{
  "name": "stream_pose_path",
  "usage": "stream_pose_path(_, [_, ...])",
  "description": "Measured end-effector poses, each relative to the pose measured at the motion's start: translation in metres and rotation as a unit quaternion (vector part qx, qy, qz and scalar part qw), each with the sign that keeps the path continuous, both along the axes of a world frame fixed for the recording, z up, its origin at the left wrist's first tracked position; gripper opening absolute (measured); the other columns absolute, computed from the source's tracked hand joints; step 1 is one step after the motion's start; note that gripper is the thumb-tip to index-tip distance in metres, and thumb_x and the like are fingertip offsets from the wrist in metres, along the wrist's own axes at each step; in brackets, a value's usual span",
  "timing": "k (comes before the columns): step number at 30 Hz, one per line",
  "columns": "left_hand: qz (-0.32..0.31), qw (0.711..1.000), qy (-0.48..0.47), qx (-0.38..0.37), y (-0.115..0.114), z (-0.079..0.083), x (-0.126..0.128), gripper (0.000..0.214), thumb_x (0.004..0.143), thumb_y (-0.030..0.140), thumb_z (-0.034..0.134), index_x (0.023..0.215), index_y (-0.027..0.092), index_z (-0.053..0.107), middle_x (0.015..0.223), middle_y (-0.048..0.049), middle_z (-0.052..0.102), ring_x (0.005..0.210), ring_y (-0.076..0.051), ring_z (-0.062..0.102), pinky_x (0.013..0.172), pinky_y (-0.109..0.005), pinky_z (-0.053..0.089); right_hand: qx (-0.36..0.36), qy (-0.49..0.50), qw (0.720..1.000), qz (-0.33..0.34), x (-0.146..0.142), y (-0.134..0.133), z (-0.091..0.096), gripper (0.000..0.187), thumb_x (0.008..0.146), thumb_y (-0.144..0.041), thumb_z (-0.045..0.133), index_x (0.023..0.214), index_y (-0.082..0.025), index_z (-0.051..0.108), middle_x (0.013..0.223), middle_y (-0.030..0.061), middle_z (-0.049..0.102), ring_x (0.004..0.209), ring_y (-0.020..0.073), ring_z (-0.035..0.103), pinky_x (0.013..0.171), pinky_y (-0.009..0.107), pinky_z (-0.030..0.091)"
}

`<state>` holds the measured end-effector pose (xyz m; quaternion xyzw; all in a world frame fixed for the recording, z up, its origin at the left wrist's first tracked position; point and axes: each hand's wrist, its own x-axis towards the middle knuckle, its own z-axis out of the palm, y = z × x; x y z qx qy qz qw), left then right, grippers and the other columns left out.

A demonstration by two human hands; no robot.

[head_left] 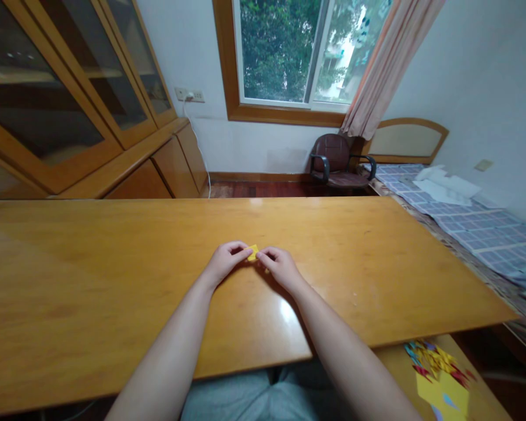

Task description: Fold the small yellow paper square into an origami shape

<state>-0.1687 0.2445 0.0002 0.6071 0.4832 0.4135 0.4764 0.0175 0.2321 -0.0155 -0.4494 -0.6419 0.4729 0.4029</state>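
A small piece of yellow paper (253, 252), seemingly folded, is held just above the middle of the table. From its left side my left hand (228, 258) pinches it between thumb and fingers. On the opposite side my right hand (280, 264) grips its right edge with thumb and forefinger. The fingers hide part of the paper, so its exact folds cannot be made out.
The wooden table (114, 280) spreads out under both hands. Below its right front edge, a lower surface bears yellow sheets (447, 392) and a heap of colourful folded paper pieces (436, 359). Beyond stand a chair (333, 158), a bed (477, 228) and a glass-doored cabinet (109, 152).
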Motion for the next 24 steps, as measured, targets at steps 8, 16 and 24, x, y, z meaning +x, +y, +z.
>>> stream_pose_path(8, [-0.002, 0.999, -0.018, -0.028, 0.0003, -0.0014, -0.0022, 0.029, 0.071, 0.042, 0.073, 0.064, 0.015, 0.068, 0.06, -0.0011, 0.062, 0.06, -0.014, 0.054, 0.061, -0.025, 0.041, 0.002, 0.0, 1.0, 0.003, -0.0002, -0.0008, 0.0023, 0.029, 0.089, -0.038, 0.057, 0.073, -0.016, 0.066, 0.066, 0.0006, 0.063, 0.06, 0.0125, 0.055, 0.062, 0.023, 0.042])
stream_pose_path(16, [-0.006, 0.996, -0.065, -0.068, 0.0012, -0.0012, -0.0046, 0.025, 0.068, 0.037, 0.074, 0.062, 0.014, 0.068, 0.058, -0.0016, 0.063, 0.058, -0.014, 0.054, 0.058, -0.025, 0.041, 0.004, -0.003, 1.0, 0.008, -0.0017, -0.0024, 0.0042, 0.028, 0.089, -0.037, 0.057, 0.075, -0.015, 0.066, 0.067, 0.0008, 0.064, 0.06, 0.0116, 0.054, 0.061, 0.022, 0.042])
stream_pose_path(24, [-0.024, 0.999, -0.036, -0.03, 0.0, 0.0012, -0.002, 0.025, 0.071, 0.038, 0.073, 0.07, 0.014, 0.067, 0.067, -0.0007, 0.063, 0.064, -0.014, 0.055, 0.063, -0.024, 0.042, 0.042, -0.046, 0.998, 0.002, 0.0007, -0.0033, 0.0023, 0.024, 0.089, -0.035, 0.059, 0.078, -0.016, 0.069, 0.072, 0.0016, 0.066, 0.065, 0.0129, 0.058, 0.063, 0.022, 0.043])
